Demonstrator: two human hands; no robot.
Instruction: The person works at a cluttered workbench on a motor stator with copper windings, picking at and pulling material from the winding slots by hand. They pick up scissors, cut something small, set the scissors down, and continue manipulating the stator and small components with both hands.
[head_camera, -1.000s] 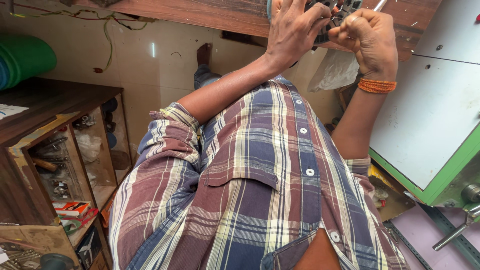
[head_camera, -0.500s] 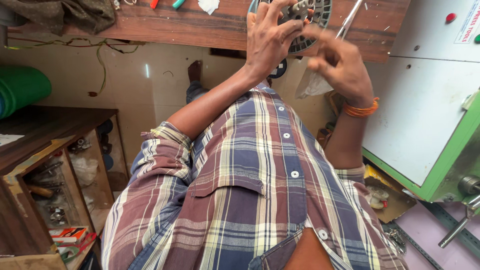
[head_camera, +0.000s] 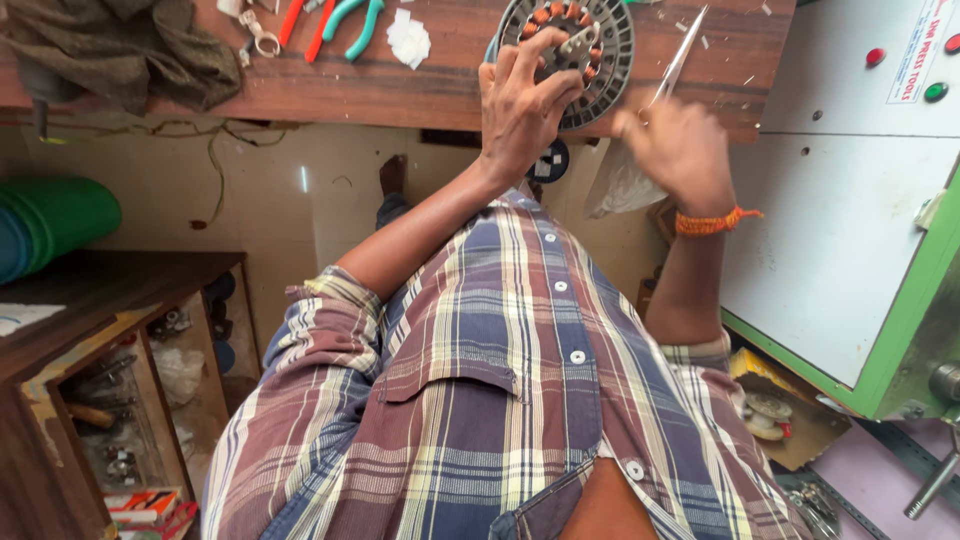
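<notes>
Nearest the camera, both forearms rise out of the rolled sleeves of a plaid maroon, blue and cream shirt (head_camera: 500, 400) toward a round grey metal stator with copper-wound coils (head_camera: 580, 50), which lies at the near edge of the brown wooden bench (head_camera: 400, 85). The left hand (head_camera: 525, 110) spreads its fingers over the stator's near rim, pressing on it, the grip laid open rather than clenched. Just right of the stator, the right hand (head_camera: 675, 150), blurred, with an orange thread band at its wrist, closes its grip on a thin silvery strip (head_camera: 680, 60) slanting up beside the stator. Farther left of the stator lie red- and green-handled pliers (head_camera: 345, 22), white paper scraps (head_camera: 408, 40) and a crumpled olive cloth (head_camera: 120, 50).
</notes>
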